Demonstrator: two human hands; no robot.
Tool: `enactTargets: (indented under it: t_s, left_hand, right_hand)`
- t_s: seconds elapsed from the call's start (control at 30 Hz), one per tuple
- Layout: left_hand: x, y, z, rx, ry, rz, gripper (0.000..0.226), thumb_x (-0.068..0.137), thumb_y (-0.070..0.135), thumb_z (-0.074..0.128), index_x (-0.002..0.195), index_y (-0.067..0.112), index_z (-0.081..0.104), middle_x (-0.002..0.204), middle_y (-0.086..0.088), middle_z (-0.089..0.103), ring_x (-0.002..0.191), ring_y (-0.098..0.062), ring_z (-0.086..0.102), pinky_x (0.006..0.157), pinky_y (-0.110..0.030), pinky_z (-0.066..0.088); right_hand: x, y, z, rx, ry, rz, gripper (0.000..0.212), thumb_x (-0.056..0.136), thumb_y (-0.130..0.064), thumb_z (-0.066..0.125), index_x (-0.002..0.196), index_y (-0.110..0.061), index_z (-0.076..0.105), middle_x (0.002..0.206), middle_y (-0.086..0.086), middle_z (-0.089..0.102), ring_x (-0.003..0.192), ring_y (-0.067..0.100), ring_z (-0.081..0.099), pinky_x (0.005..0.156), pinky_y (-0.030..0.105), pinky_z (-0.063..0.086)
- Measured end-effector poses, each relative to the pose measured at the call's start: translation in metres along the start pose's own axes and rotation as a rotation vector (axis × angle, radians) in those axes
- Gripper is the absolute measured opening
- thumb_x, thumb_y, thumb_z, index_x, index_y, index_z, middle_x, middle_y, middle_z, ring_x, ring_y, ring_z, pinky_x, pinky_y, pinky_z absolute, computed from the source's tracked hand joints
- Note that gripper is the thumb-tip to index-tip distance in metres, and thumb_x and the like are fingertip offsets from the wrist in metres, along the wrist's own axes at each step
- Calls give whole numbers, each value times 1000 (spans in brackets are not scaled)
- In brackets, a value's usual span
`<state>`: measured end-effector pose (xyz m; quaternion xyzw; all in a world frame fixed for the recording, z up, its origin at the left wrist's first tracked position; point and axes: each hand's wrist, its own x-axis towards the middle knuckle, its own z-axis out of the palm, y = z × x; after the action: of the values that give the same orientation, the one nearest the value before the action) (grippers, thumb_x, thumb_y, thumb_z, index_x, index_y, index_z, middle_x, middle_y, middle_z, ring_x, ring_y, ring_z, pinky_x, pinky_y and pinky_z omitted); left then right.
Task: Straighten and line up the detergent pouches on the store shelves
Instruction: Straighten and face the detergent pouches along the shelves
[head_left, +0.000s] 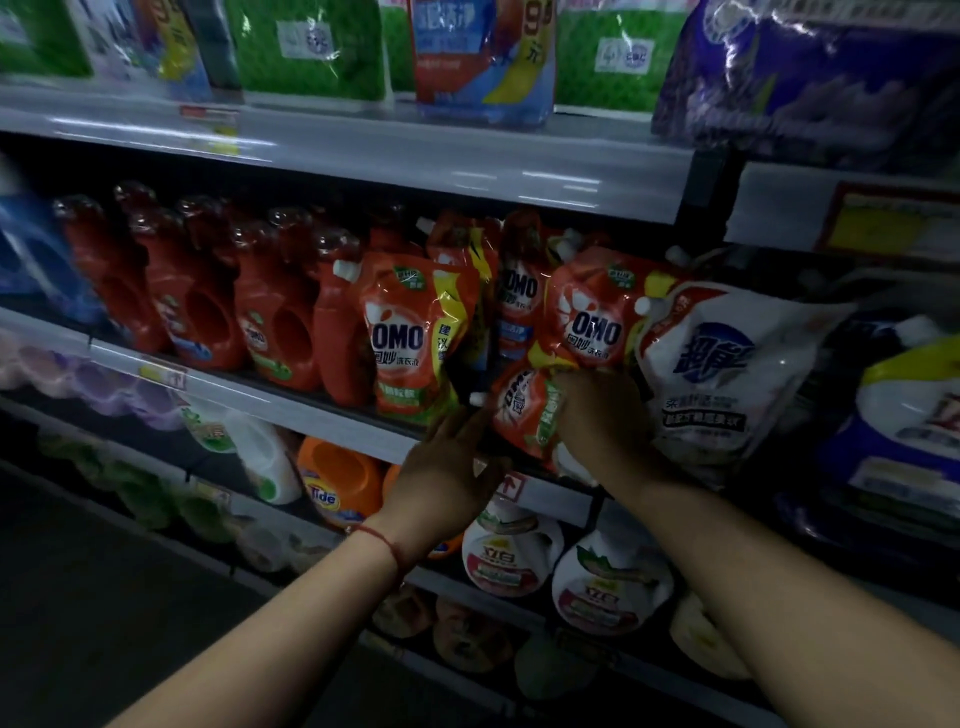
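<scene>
Where both forearms reach in from six o'clock, the right hand (597, 415) is clasped on the toppled orange pouch (524, 410) at the middle shelf's front lip (291, 410); the left hand (447, 467), fingers spread and holding nothing, hovers at its eight o'clock. The pouch's long axis appears tilted toward ten o'clock, spout leading. Beyond, an upright orange pouch (410, 338) stands at eleven o'clock, another (592, 312) at one, a white pouch (727, 374) at three.

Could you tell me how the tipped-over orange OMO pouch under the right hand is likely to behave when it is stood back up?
The tipped pouch looks soft and creased, so it will probably sag. Its glossy film may slip under the right hand. The upright pouch beside it leans, so it may topple again.
</scene>
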<state>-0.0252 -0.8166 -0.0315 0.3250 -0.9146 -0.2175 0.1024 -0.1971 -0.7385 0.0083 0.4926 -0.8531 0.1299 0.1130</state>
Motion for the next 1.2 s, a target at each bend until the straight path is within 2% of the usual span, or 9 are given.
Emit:
enactTargets:
  t_s: [0.17,0.3,0.43,0.57,0.7,0.8,0.87,1.03,1.2]
  left_hand:
    - [-23,23,-15,-819,-159,-272,21,98,48,51,112,34,60,119,13,62,115,-14,55,92,-30,49]
    - [-43,26,-20,-1550,-449,-446,61,91,68,45,124,21,64,115,-9,73,109,-28,68,90,-43,55]
    - [-62,26,-19,-1818,-593,-494,72,87,72,45,130,16,62,124,-16,68,119,-34,61,106,-56,42]
    - [-84,26,-5,-1926,-505,-524,62,90,55,57,131,10,62,125,-17,67,118,-32,63,104,-50,47]
    - [-91,19,0,-1977,-532,-533,55,89,43,61,126,4,64,121,-21,67,105,-32,69,80,-40,60]
    - [-90,9,4,-1959,-482,-491,67,79,41,74,133,7,58,125,-22,65,112,-36,65,81,-44,59]
    - [-88,3,4,-1888,-445,-427,83,68,42,85,139,14,52,127,-20,65,115,-36,64,83,-45,58]
    - [-86,7,-1,-1693,-226,-210,64,75,30,74,134,25,49,120,-10,70,108,-31,69,87,-47,57]
    - [-83,4,-7,-1511,-97,-130,68,71,28,87,123,38,45,123,1,65,108,-18,68,89,-37,57]
  right_hand:
    - [-26,-26,-26,218,-139,159,40,95,-28,47,133,-23,58,138,8,54,129,32,46,109,41,37]
    - [-73,-60,-53,65,67,-5,26,84,-17,48,89,-19,74,86,1,72,80,27,60,67,34,49]
    - [-108,-89,-55,-40,163,-40,24,70,-12,56,82,-21,76,69,-3,68,64,26,53,59,33,39]
    - [-146,-94,-57,-80,148,-33,24,79,-24,61,97,-27,76,74,-9,69,72,22,54,68,36,37]
    - [-170,-99,-67,205,87,55,33,92,-46,46,95,-31,76,85,-15,72,98,13,58,97,41,38]
    - [-176,-98,-77,656,20,257,29,98,-45,49,98,-31,74,95,-19,70,95,-4,60,80,21,48]
    - [-174,-94,-75,682,61,317,13,93,-41,58,100,-34,67,98,-20,64,91,-8,58,72,14,46]
    - [-146,-82,-62,711,28,568,33,79,-51,71,102,-32,56,90,-11,63,81,5,62,70,30,53]
    - [-125,-67,-54,766,127,534,15,88,-28,69,81,-16,64,78,-1,67,73,14,63,59,25,43]
